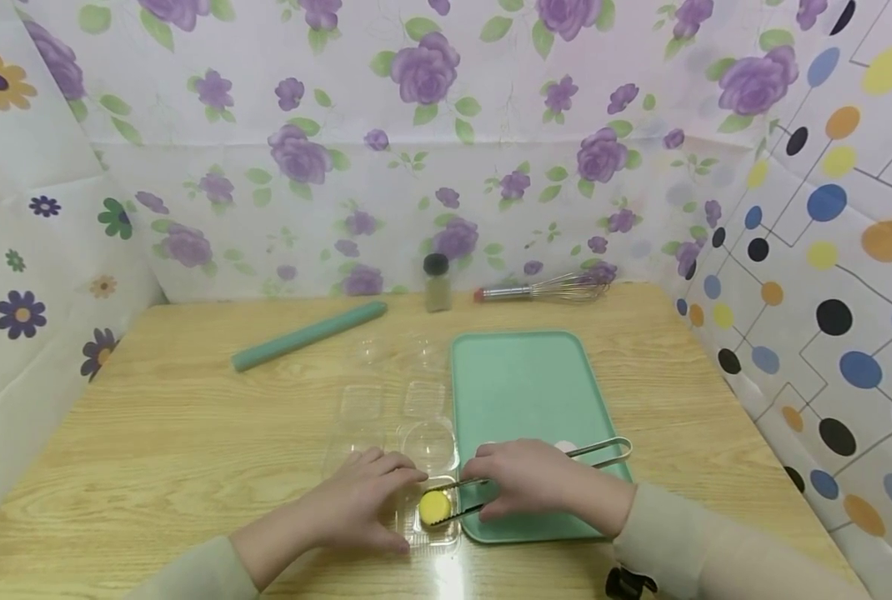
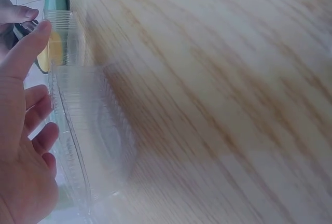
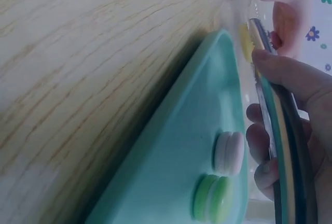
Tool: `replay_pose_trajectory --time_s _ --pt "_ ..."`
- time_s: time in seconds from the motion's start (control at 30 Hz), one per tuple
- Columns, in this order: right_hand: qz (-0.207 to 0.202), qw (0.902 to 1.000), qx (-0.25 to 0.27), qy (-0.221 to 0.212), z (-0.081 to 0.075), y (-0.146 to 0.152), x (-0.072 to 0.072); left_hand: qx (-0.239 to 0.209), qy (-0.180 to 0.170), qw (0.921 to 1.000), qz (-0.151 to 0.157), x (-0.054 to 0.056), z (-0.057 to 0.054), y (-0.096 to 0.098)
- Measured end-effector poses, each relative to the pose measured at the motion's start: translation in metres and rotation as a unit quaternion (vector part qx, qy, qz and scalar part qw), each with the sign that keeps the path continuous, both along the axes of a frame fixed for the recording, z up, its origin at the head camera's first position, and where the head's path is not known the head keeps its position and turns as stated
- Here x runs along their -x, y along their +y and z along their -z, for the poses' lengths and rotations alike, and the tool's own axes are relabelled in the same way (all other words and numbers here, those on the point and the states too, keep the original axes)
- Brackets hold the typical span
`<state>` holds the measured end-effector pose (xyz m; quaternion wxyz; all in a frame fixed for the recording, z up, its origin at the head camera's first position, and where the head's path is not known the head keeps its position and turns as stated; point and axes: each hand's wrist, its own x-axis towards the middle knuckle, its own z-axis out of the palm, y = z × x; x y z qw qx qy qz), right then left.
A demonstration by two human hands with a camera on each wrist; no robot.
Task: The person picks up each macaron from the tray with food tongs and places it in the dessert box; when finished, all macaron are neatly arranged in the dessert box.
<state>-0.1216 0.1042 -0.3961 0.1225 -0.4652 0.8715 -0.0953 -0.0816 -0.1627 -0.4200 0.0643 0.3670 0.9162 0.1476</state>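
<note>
The right hand grasps a pair of slim metal tongs, whose serrated tips pinch a yellow macaron — a smooth, round disc just left of the green tray's near left corner. The macaron is at a square, ribbed compartment of clear plastic packaging; whether it touches the bottom, I cannot tell. The left hand is farther left of the tray, thumb and forefinger spread along the packaging's edge, fingers relaxed rather than clenched.

The green tray is a matte rectangle with rounded corners and a low raised rim. On it sit two more macarons side by side, a pale pink one and a lime-green one. Beyond its far edge lie a wire whisk and, to the left — upright — a dark-capped clear jar. Farther left rests a smooth green rolling pin. Wood-grained table surrounds the tray.
</note>
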Motion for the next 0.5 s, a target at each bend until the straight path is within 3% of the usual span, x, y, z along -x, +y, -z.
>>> replay_pose_trajectory --time_s 0.3,0.5 --pt "0.006 0.9998 -0.015 0.013 -0.0015 -0.0019 -0.0012 0.003 0.006 1.0000 0.000 -0.0001 -0.0021 -0.0002" --pt "0.006 0.9999 -0.012 0.000 -0.0027 -0.0015 -0.0009 0.006 0.012 0.9999 0.000 0.0003 0.0002 -0.0007"
